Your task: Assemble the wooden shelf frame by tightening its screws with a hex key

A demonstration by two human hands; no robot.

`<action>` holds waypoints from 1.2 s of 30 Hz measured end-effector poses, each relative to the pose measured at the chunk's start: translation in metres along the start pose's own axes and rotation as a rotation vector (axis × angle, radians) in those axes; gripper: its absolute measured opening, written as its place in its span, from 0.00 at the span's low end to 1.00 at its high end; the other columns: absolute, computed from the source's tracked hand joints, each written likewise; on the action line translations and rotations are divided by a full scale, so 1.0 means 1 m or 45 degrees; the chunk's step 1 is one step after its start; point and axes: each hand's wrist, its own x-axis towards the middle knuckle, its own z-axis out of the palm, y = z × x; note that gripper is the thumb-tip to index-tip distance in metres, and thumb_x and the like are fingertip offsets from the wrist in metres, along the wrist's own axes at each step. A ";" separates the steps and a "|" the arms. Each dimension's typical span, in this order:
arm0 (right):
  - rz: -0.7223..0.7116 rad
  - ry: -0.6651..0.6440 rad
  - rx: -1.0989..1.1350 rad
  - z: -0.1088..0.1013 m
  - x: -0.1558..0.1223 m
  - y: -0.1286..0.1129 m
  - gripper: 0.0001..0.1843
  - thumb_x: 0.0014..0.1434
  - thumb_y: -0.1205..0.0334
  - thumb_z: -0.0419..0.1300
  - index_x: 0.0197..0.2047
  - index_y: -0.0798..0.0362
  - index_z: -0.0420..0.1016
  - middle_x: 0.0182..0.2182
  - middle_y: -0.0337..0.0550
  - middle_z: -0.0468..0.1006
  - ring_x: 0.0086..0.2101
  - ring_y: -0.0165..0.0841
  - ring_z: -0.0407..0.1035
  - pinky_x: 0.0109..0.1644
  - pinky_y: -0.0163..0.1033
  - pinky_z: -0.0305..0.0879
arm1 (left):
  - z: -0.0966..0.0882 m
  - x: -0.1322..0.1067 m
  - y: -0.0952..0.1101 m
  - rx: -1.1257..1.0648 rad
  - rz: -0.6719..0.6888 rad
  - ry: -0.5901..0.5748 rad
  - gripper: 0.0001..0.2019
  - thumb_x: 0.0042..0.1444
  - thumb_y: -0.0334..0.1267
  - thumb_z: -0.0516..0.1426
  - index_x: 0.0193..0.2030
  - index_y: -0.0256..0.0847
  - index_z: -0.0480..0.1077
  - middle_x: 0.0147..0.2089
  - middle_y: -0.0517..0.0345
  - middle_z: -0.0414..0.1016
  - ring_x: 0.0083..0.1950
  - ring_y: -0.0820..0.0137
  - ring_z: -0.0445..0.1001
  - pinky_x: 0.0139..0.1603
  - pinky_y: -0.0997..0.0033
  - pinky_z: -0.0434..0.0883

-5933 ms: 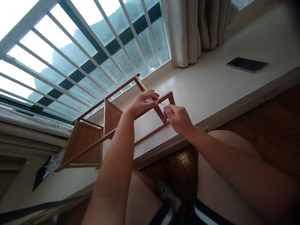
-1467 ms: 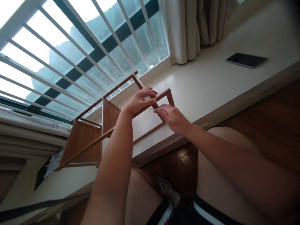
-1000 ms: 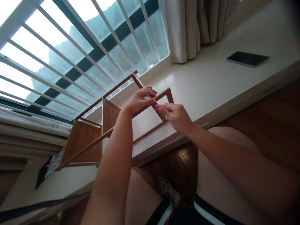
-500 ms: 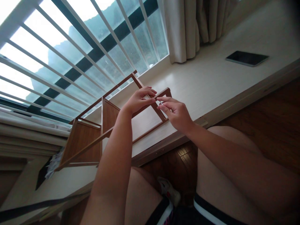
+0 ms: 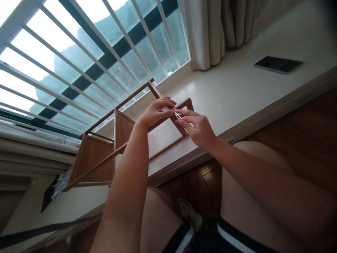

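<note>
A small brown wooden rack [image 5: 97, 154] lies on its side on the pale window ledge [image 5: 237, 91]. My left hand [image 5: 156, 112] grips the rack's upper frame bar near its right end. My right hand [image 5: 197, 128] is just right of it, fingers pinched on a thin metal tool [image 5: 178, 116] whose tip meets the frame joint by my left fingertips. The joint itself is hidden by my fingers.
A dark phone [image 5: 278, 64] lies flat on the ledge at the far right. Beige curtains [image 5: 218, 31] hang at the back; white window bars [image 5: 86, 56] run behind the rack. Crumpled white material [image 5: 60, 182] sits left of the rack. My bare knees and a wooden floor [image 5: 302, 119] are below.
My right hand has kept turning the thin tool at the joint, shifting its finger grip between frames. My left hand stays on the frame bar and the rack has not moved.
</note>
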 end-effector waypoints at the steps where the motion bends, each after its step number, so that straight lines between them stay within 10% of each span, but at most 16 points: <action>1: 0.001 0.000 0.003 0.000 0.000 0.000 0.12 0.64 0.62 0.55 0.41 0.52 0.80 0.55 0.44 0.75 0.55 0.36 0.68 0.63 0.47 0.63 | 0.000 0.000 0.000 -0.006 0.000 -0.005 0.12 0.52 0.45 0.63 0.40 0.42 0.76 0.51 0.52 0.76 0.63 0.60 0.64 0.65 0.52 0.60; 36: -0.182 -0.026 -0.278 0.001 -0.002 0.012 0.09 0.63 0.66 0.55 0.38 0.54 0.78 0.53 0.48 0.74 0.54 0.40 0.67 0.62 0.51 0.63 | -0.001 0.001 0.001 0.017 -0.003 -0.017 0.12 0.52 0.45 0.63 0.40 0.41 0.75 0.51 0.52 0.75 0.63 0.60 0.65 0.65 0.51 0.61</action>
